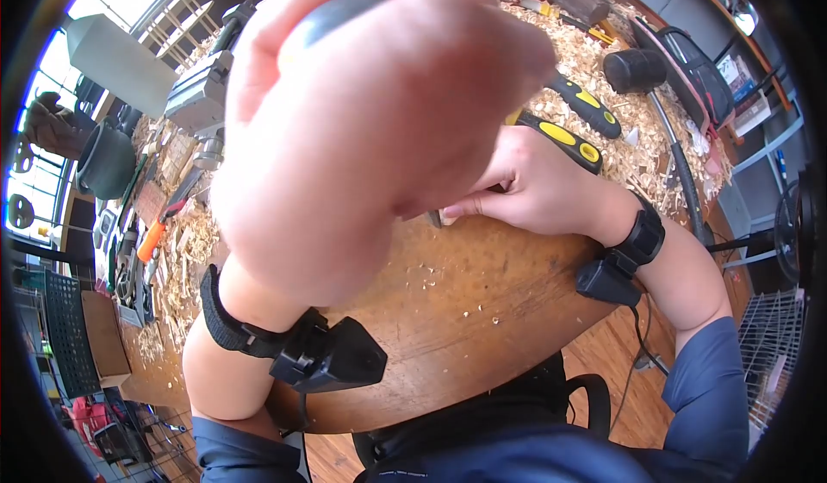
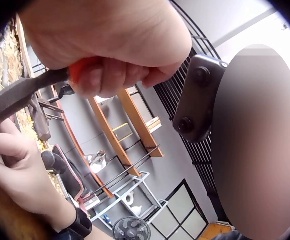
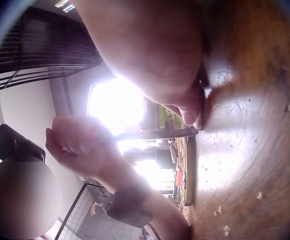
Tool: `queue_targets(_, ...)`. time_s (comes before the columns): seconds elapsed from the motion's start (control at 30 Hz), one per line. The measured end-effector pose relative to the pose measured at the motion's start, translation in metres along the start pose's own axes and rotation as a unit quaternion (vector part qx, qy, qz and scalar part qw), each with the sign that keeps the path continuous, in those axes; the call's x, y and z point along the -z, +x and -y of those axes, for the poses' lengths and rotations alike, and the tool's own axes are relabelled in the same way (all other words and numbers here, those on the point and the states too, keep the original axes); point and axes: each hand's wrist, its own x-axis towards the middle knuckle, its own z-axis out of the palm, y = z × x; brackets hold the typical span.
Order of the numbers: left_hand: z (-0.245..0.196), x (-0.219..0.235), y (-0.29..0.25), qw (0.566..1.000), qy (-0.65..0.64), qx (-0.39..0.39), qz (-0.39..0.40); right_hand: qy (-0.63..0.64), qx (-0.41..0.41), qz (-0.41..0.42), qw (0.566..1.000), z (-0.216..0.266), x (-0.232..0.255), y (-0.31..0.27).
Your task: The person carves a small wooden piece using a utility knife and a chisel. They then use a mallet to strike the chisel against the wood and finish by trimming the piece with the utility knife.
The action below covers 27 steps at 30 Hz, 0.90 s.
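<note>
My left hand (image 1: 345, 147) is raised large in front of the head view and hides much of the bench behind it. It grips a chisel by its grey and orange handle (image 1: 340, 18). The chisel's metal blade (image 2: 22, 95) shows in the left wrist view. In the right wrist view this blade stands nearly upright to the tabletop, its lower end right by my right fingertips. My right hand (image 1: 551, 186) rests low on the wooden tabletop (image 1: 465, 302), thumb and fingers pinching what looks like a small pale piece, mostly hidden.
Wood shavings cover the far bench. Beyond my right hand lie two yellow-and-black handled tools (image 1: 564, 143) and a black-headed mallet (image 1: 633, 71). A metal vise (image 1: 198, 95) and an orange-handled tool (image 1: 151, 240) are at the left. A fan (image 2: 131, 230) stands off to the right.
</note>
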Motion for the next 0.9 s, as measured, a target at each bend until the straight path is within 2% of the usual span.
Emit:
queue_targets(0.1,0.002,-0.001,-0.003,1.000,0.004,0.002,-0.010,0.084,-0.059,0.004,0.995,0.005,0.000,0.000)
queue_targets(0.27,0.006,-0.003,-0.007,1.000,0.013,0.005,-0.024,0.062,-0.027,-0.014,0.998,0.003,-0.002,-0.002)
queue_targets(0.33,0.008,-0.003,-0.007,0.999,0.016,0.007,-0.027,0.075,-0.061,0.008,0.995,0.006,0.000,-0.002)
queue_targets(0.4,0.007,-0.005,-0.006,0.999,0.022,0.008,-0.030,0.043,-0.043,0.024,0.998,0.004,0.004,0.000)
queue_targets(0.47,0.004,-0.017,-0.005,0.997,0.032,-0.066,-0.009,-0.011,0.004,0.031,0.999,0.002,0.007,-0.001)
queue_targets(0.5,0.005,0.010,-0.005,1.000,0.001,-0.006,-0.030,-0.003,0.006,0.032,0.999,0.002,0.006,-0.001)
queue_targets(0.53,0.004,0.020,0.003,0.999,-0.037,0.010,0.012,0.005,0.007,0.033,0.999,0.002,0.004,-0.001)
queue_targets(0.6,0.000,0.021,0.002,0.996,-0.070,0.015,-0.044,-0.003,0.028,0.021,0.999,-0.001,0.000,-0.001)
queue_targets(0.63,-0.006,0.020,0.000,0.998,0.003,-0.001,-0.068,-0.010,0.049,0.009,0.999,-0.002,-0.002,-0.001)
queue_targets(0.73,-0.017,0.023,0.000,0.997,0.014,-0.014,-0.070,-0.011,0.043,0.016,0.999,-0.003,0.001,0.001)
queue_targets(0.77,-0.018,0.026,-0.001,0.998,0.033,-0.017,-0.049,-0.010,0.042,0.017,0.999,0.000,0.003,0.001)
queue_targets(0.8,-0.017,0.025,0.001,0.998,0.032,-0.017,-0.050,-0.013,0.018,0.028,0.999,0.005,0.005,0.002)
queue_targets(0.83,-0.016,0.021,0.003,0.999,0.010,-0.011,-0.044,-0.018,-0.006,0.039,0.999,0.007,0.006,0.003)
queue_targets(0.9,-0.015,0.024,0.004,0.999,-0.013,-0.004,-0.039,-0.001,0.008,0.031,0.999,0.002,0.002,0.001)
